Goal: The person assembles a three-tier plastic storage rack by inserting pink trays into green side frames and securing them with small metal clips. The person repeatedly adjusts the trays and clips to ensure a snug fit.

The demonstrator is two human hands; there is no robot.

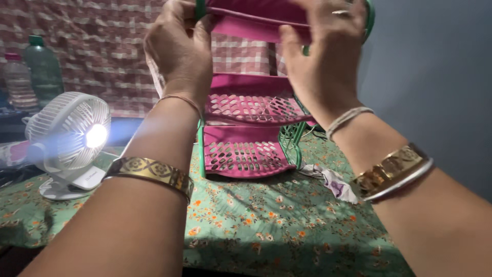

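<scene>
A pink plastic rack (246, 154) with perforated shelves and green side frames stands on a table covered by a green flowered cloth (266, 220). My left hand (179, 48) grips the left end of the rack's top shelf (256, 20). On the right end of that same shelf, my right hand (323, 51) is closed with its fingers over the front edge. Both wrists wear gold bangles and thread bands. Two lower shelves show between my forearms.
A small white table fan (69, 138) with a lit centre stands at the left. Two plastic bottles (31, 72) stand behind it. A crumpled white cloth (333, 182) lies right of the rack. A checked curtain hangs behind; a grey wall is on the right.
</scene>
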